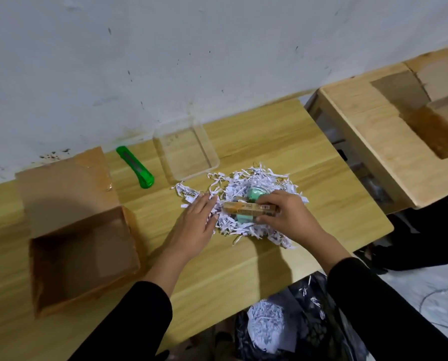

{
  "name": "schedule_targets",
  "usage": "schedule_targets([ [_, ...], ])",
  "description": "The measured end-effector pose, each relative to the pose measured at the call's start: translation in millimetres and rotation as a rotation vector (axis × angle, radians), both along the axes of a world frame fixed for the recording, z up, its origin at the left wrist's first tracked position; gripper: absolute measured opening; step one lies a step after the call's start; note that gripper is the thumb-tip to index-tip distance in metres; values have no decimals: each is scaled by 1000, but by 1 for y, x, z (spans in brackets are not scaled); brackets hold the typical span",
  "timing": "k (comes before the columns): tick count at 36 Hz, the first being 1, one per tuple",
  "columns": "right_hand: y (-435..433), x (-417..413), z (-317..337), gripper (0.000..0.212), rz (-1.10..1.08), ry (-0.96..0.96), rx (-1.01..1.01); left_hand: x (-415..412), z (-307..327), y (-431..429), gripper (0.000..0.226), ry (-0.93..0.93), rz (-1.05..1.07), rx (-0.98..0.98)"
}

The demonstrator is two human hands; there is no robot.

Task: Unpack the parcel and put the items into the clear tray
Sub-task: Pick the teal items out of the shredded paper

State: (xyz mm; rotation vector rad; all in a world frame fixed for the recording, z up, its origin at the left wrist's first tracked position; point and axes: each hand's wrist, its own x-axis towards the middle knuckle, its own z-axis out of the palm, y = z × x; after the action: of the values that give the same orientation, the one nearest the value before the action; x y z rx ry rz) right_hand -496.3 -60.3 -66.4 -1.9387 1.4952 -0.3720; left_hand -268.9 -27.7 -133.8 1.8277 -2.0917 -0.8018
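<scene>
Cardboard box [82, 256] stands open and emptied; shredded paper [246, 204] is heaped on the table [217, 269]. Right hand [285, 217] grips a small carton [243, 207]; left hand [194, 227] lies flat, open. Clear tray [186, 149], just beyond, holds nothing yet.

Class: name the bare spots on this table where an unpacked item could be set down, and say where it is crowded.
Bare wood lies between the cardboard box and the shredded paper, and right of the clear tray. The tray looks empty. Both hands crowd the paper pile.
</scene>
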Motion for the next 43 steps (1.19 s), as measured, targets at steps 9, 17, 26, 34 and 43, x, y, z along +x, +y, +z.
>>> schedule_targets([
  [9,5,-15,28,35,-277,-224,-99,0,-7,2,53,-72,-13,-13],
  [17,-28,-3,38,25,-630,-572,-26,0,-8,3,65,-88,-8,1],
  [26,-115,36,-7,27,-787,-475,114,-2,-12,5,67,-62,15,-40],
  [34,-131,46,-31,33,-707,-377,103,-1,-11,5,65,-66,24,-26],
  [43,-60,18,-4,26,-369,-231,-132,-1,-14,8,60,-69,27,-80],
])
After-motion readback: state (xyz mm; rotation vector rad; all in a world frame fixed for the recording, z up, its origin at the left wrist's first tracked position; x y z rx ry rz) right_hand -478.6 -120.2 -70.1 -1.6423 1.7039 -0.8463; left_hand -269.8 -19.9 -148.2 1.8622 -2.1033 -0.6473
